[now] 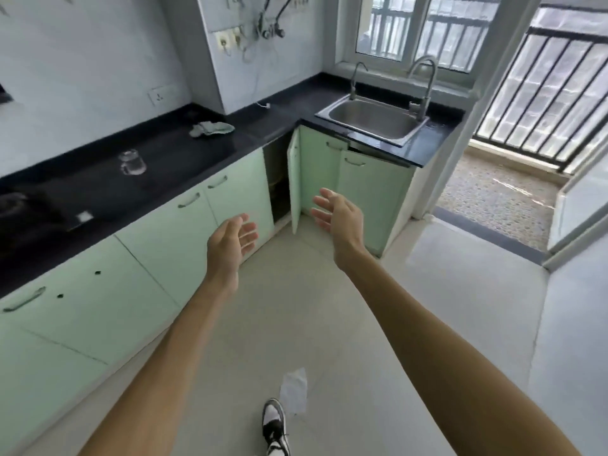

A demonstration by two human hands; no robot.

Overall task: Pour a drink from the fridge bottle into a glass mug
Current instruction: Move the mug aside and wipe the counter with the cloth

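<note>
A clear glass mug (132, 162) with a handle stands upright on the black countertop (184, 153) to the left. Both my arms reach forward over the floor. My left hand (232, 241) is held out with straight, relaxed fingers and holds nothing. My right hand (335, 213) is likewise spread and empty, palm facing left. Both hands are well to the right of the mug and below counter height. No bottle and no fridge is in view.
A crumpled grey cloth (212, 129) lies on the counter. A steel sink (373, 118) with two taps sits in the corner. One green cabinet door (293, 179) stands ajar. A balcony doorway (513, 179) opens at right. A paper scrap (293, 390) lies on the floor by my shoe.
</note>
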